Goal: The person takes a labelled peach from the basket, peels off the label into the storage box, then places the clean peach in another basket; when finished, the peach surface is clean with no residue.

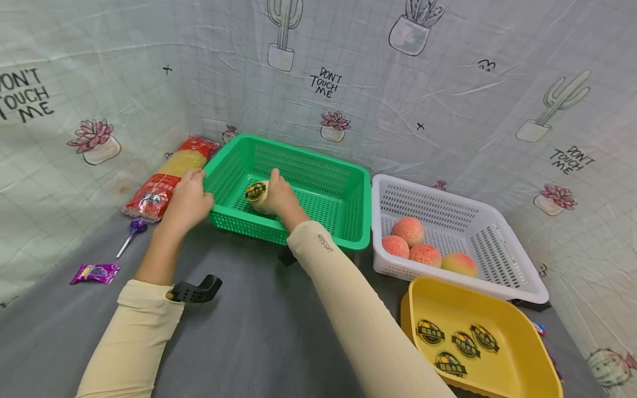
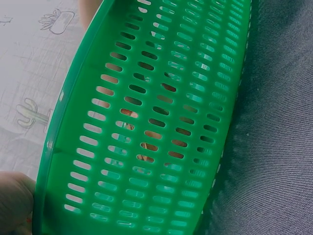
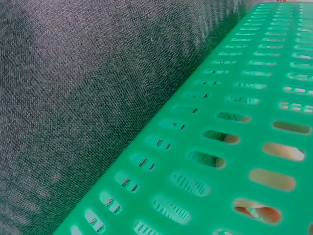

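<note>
Inside the green basket (image 1: 318,157), my right hand (image 1: 281,196) holds a pale rounded thing (image 1: 261,207), apparently a fruit. A black-and-gold sticker (image 1: 256,192) faces out on its left side. The fingers under it are hidden, and its kind cannot be told. Through the slots of the basket wall (image 3: 234,166) in the right wrist view, only bits of hand show. My left hand (image 1: 191,202) grips the basket's left rim; part of that hand (image 2: 14,200) shows at the rim in the left wrist view.
A white basket (image 1: 502,221) with several peaches (image 1: 425,255) stands to the right. Before it is a yellow tray (image 1: 497,376) with several stickers (image 1: 465,344). At left lie a red-and-yellow packet (image 1: 171,171), a purple lollipop (image 1: 137,225) and a purple wrapped sweet (image 1: 95,273).
</note>
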A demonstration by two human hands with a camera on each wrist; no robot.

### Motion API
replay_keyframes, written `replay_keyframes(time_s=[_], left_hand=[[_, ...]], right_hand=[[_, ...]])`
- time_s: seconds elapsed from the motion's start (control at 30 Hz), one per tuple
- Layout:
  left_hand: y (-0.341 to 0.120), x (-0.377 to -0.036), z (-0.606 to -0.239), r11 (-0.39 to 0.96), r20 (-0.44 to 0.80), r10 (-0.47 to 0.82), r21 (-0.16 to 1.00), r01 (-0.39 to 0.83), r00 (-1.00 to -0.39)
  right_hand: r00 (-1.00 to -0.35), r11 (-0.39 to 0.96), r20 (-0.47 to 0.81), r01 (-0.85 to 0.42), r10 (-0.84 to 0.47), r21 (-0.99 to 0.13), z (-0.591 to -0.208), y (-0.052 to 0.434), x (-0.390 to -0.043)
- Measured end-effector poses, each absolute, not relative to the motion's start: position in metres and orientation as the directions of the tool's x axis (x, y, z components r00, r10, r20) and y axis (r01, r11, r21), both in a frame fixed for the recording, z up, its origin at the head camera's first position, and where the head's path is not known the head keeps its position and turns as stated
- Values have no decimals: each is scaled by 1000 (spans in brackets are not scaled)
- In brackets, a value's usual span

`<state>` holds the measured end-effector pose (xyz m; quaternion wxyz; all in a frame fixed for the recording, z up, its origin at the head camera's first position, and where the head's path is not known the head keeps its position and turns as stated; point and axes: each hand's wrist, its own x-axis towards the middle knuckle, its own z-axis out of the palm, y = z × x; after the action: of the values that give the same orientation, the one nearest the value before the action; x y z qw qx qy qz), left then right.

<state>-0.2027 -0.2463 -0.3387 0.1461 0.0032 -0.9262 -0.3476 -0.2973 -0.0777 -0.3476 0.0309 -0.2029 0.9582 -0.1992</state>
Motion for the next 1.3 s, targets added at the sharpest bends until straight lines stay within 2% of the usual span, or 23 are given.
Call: replay_keyframes(time_s=[0.2,0.33,0.47,0.73,0.93,1.1,1.3], left_hand=[[-246,-203,-338,759,255,-117,646,79,-960],[-244,-204,-338,753,254,-112,653,84,-961],[-242,-205,-339,751,248,-105,654,86,-963],[-246,-206,-342,748,241,-98,658,88,-966],[-252,-204,-341,736,248,-88,668,105,-965],[-251,-204,-341,734,244,-73,669,113,-967],[-252,-206,-341,745,252,-70,656,118,-965]], right_hand=[[-935,892,-63,-312,-350,-326,-346,-75,-295],[-944,901,-78,-277,-320,-334,-346,-71,-294],[-947,871,-36,-280,-320,-403,-344,-62,-290],[-946,765,157,-323,-285,-557,-327,-35,-274],[-916,629,222,-391,-333,-672,-299,-1,-243],[-883,577,228,-446,-411,-684,-282,35,-207],[-842,525,219,-488,-493,-697,-281,75,-165]])
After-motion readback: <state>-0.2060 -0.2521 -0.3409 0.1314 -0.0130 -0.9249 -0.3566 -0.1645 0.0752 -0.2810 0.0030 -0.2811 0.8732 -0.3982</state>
